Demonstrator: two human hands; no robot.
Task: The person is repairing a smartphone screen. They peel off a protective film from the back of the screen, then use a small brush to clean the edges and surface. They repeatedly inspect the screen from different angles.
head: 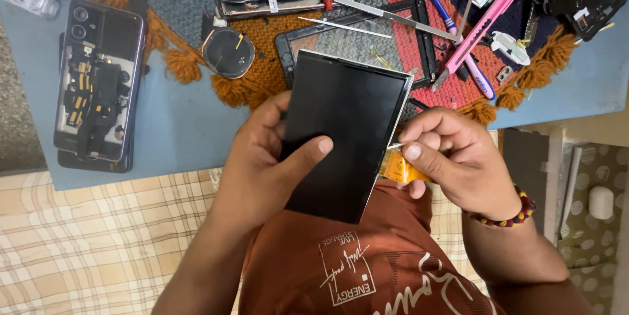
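left grip (pixel 272 158) clasped around black screen panel (pixel 347 131), right grip (pixel 442 154) pinching its orange flex ribbon (pixel 401 169)

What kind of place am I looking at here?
Probably a small phone repair bench: an opened phone lies on the blue table, a pink utility knife sits nearby, and the left hand holds a black screen panel.

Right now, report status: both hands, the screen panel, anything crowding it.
Left hand grips black screen panel, thumb across its face. Right hand pinches orange flex cable at panel's edge. Opened phone and pink utility knife lie apart on table.
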